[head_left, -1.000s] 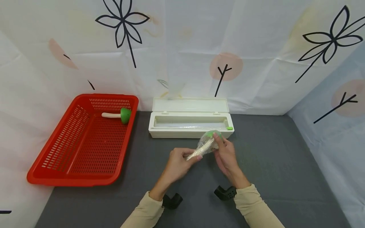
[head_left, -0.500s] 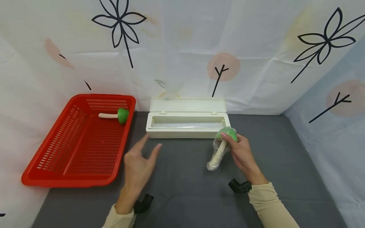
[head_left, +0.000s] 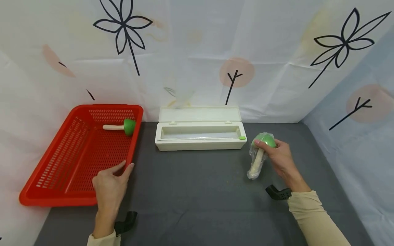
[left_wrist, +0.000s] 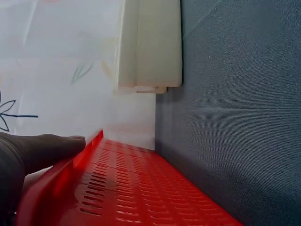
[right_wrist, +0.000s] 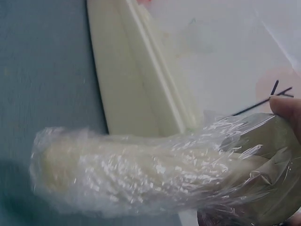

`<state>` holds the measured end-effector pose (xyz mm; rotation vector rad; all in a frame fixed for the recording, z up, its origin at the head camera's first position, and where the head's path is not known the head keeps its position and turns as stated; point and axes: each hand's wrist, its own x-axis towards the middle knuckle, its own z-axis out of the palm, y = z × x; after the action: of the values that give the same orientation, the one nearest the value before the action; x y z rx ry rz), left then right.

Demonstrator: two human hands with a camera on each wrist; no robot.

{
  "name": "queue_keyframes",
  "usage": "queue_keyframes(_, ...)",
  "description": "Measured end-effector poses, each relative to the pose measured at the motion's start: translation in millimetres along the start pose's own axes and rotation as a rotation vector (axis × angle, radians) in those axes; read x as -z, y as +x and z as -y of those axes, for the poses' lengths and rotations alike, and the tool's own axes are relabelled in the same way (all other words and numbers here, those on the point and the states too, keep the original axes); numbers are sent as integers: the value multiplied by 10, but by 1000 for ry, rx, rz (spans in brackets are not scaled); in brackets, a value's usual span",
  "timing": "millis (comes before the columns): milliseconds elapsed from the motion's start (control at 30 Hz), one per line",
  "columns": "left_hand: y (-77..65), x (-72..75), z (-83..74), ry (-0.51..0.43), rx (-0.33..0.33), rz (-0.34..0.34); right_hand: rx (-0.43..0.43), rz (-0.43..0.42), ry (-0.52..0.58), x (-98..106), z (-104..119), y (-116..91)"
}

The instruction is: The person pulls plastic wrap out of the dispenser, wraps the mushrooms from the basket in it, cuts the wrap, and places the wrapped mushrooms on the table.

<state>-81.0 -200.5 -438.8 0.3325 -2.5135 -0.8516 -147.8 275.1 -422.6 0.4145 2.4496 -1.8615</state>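
Observation:
My right hand (head_left: 280, 160) grips a mushroom-shaped object (head_left: 258, 160) by its green cap, above the table on the right. Clear plastic film covers it; in the right wrist view its wrapped pale stem (right_wrist: 136, 172) points left. At the basket's right side, my left hand (head_left: 109, 188) pinches the rim of the red basket (head_left: 133, 145) between thumb and fingers. The left wrist view shows a digit (left_wrist: 54, 149) over the rim of that basket. A similar mushroom-shaped object (head_left: 129, 127), green-capped with a white stem, lies unwrapped inside the basket.
A white cling film dispenser (head_left: 200, 146), lid raised, stands at the table's back between basket and right hand. A green tab (head_left: 242, 138) sits at its right end. Patterned white cloth (head_left: 191, 61) hangs behind the grey table (head_left: 197, 194).
My left hand let go of the wrapped mushroom-shaped object and moved left to the basket's rim. My right hand carried the object rightward, away from the dispenser.

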Motion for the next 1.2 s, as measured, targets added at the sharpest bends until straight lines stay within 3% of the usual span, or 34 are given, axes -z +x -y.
queue_keyframes(200, -11, -10, -10, 1, 14, -6, -34, -43, -268, 364, -111, 205)
queue_keyframes(367, -19, -13, 21, -15, 22, -26, -92, -73, -564, 709, -195, 511)
queue_keyframes(467, -21, -11, 25, -26, 27, -33, -62, -85, -726, 919, -254, 703)
queue_keyframes(600, -19, -10, 20, -24, 41, -24, 5, -95, -842, 1147, -347, 896)
queue_keyframes(833, -2, -21, 16, -38, 56, -12, -55, -74, -939, 1302, -489, 1004)
queue_keyframes(1067, -10, -27, 28, -54, 38, -30, -111, -87, -879, 1257, -587, 1015)
queue_keyframes(1200, -20, -27, 39, -56, 33, -28, -70, -88, -905, 1210, -555, 981)
